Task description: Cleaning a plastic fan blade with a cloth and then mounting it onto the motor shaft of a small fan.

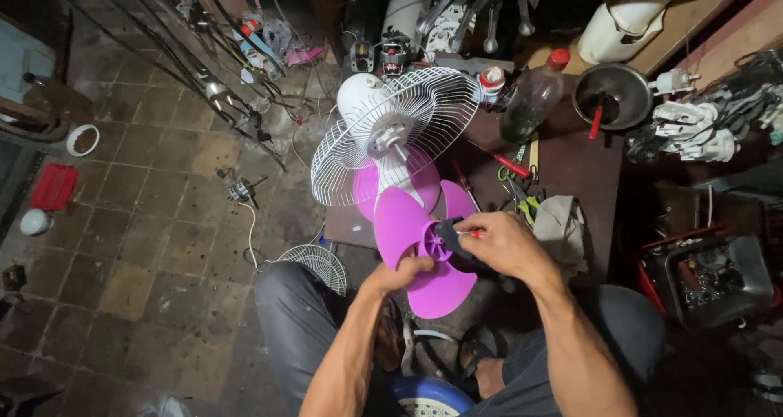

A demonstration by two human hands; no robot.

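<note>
In the head view, a magenta blade (412,237) is held just off the near edge of the bench (571,168), above the lap. The left hand (400,276) is closed on the blade's lower part. The right hand (499,241) is closed on a red-tipped tool (467,232) set against the black hub (451,236). A white grille (391,131) stands tilted at the bench's left edge. A bottle (532,99) stands near the far edge.
</note>
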